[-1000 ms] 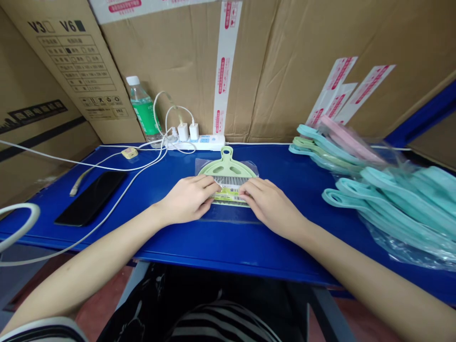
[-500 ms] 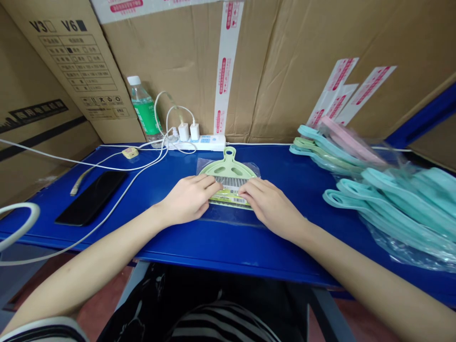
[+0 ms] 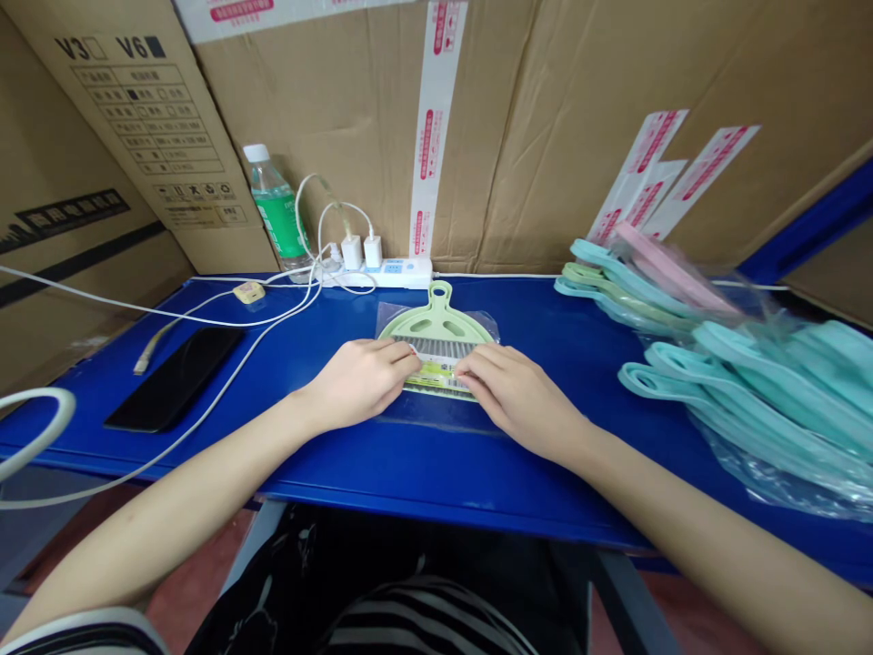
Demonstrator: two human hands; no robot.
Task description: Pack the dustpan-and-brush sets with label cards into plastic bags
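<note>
A light-green hand brush with a dustpan (image 3: 440, 320) lies on the blue table, its looped handle pointing away from me and its grey bristles towards me. A clear plastic bag (image 3: 436, 420) is spread underneath. Across the bristles runs a yellow-green and white label (image 3: 435, 371) with printing and a barcode. My left hand (image 3: 365, 380) is closed in a pinch at the label's left end. At the other end, my right hand (image 3: 518, 391) pinches it between thumb and fingers. The fingers hide both label ends.
Several turquoise brush-and-dustpan sets (image 3: 757, 391) in plastic lie at the right, with a pink one (image 3: 672, 268) behind. A power strip (image 3: 409, 271) and a green-labelled bottle (image 3: 278, 214) stand at the back. A black phone (image 3: 174, 377) and white cables (image 3: 232, 382) occupy the left.
My left hand's fingertips have shifted slightly on the label, and a little more of its upper left part shows. The brush and my right hand stay nearly in place.
</note>
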